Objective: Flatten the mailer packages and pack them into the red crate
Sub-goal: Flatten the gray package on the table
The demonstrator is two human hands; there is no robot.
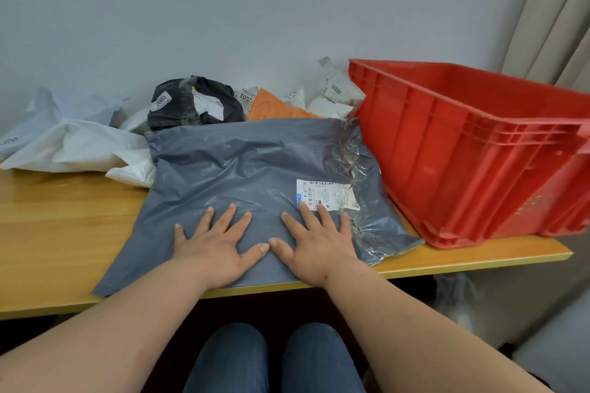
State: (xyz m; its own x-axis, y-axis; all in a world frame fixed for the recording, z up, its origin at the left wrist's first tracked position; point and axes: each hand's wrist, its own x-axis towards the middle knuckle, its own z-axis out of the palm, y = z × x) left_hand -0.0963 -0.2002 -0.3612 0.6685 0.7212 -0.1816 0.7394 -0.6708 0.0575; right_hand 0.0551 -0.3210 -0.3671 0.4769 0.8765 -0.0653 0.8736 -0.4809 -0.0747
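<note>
At the far left of the table (64,210), along its back edge, lies a heap of crumpled white mailers (73,143); faint print on the leftmost one is too blurred to read. Next to them, at the back edge, sits a bunched black mailer (194,102) with a white sticker reading "2003" and a torn white label whose print cannot be read. Just beside it an orange mailer (274,107) leans among more white mailers (332,92); one sticker there also reads "2003", and another carries a barcode.

In front of these, reaching the table's front edge, the large grey mailer (249,169) lies spread out, wrinkled, with clear tape along its right side. A white shipping label (329,193) near its right side shows a barcode and small print too fine to read.

The left hand (214,246) lies palm down on the mailer's near part, fingers straight and spread, grasping nothing. The right hand (316,246) presses flat just beside it, fingers likewise splayed and released, fingertips touching the label's lower edge. The two thumbs nearly meet.

The red crate (463,150) stands at the table's right end, just beside the grey mailer, its near corner overhanging the front edge.
</note>
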